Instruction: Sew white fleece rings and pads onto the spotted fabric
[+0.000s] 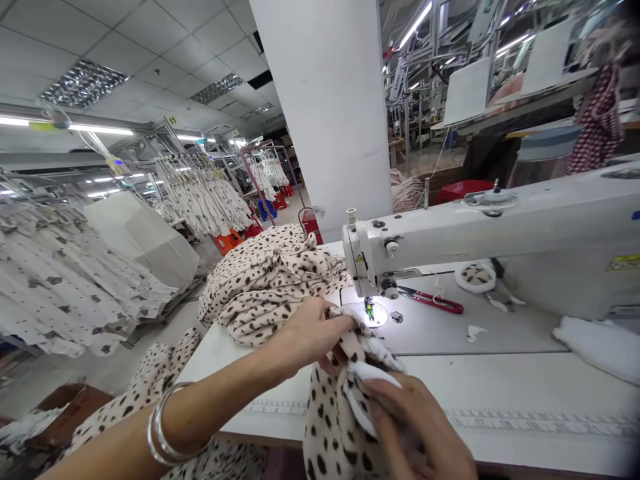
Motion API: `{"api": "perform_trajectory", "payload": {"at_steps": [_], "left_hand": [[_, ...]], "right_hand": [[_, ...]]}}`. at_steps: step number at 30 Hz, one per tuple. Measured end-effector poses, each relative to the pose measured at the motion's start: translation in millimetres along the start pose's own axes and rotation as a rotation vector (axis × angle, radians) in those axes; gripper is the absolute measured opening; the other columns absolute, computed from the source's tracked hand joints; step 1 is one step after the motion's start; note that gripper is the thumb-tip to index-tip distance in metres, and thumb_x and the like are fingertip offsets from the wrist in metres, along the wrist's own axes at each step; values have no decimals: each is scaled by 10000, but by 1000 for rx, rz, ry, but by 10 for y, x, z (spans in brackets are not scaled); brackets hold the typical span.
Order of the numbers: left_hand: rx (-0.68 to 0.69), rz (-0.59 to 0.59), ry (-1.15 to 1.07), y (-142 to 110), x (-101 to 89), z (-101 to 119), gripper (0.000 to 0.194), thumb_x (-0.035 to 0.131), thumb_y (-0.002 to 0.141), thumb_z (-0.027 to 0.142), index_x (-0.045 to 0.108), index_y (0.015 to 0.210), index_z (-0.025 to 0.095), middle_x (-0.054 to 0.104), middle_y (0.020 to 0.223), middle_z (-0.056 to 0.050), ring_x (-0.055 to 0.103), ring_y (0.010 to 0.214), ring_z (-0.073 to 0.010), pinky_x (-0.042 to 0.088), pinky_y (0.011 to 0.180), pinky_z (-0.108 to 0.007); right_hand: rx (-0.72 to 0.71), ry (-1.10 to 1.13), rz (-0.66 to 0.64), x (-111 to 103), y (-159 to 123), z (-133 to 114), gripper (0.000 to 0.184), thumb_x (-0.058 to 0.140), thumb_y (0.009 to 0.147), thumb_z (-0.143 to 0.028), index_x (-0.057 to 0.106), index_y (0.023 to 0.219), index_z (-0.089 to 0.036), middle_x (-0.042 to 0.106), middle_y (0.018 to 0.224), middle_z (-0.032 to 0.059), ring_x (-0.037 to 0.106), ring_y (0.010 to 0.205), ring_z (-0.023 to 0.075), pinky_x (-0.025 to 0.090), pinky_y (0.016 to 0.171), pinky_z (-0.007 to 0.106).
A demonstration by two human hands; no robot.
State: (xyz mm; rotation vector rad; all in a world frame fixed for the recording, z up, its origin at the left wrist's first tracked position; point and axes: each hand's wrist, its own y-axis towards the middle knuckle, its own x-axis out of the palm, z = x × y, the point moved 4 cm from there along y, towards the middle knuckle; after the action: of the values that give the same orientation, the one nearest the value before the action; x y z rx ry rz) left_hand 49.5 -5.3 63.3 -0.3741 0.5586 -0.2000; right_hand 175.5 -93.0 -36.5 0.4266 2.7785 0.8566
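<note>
Cream fabric with dark spots (327, 417) hangs over the front edge of the sewing table, gathered between both hands. My left hand (313, 333) is closed on its upper part, thumb pressed over the folds, just left of the needle area. Lower and to the right, my right hand (415, 420) pinches the same fabric along a white fluffy edge (373, 373). Beyond them stands a white sewing machine (370, 257), its lit presser foot (369, 310) apart from the cloth. Some fingertips are hidden in the folds.
A big heap of the spotted fabric (270, 267) lies on the table's left. Red-handled scissors (435, 300) and a white roll (475, 277) rest beside the machine arm. White stuffing (600, 343) lies at right. A printed ruler (525, 423) runs along the front edge.
</note>
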Motion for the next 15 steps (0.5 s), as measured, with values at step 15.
{"api": "perform_trajectory", "payload": {"at_steps": [15], "left_hand": [[319,-70,23,-347,89,-258,255,540,886,363,624,752,163,614,668,-18,574,653,-152,443,618,-233]], "right_hand": [[182,-149,-243,56,-60,197,324,431,923,-341,582,1186,-228,704,963,90,686,827,248,547,671,310]]}}
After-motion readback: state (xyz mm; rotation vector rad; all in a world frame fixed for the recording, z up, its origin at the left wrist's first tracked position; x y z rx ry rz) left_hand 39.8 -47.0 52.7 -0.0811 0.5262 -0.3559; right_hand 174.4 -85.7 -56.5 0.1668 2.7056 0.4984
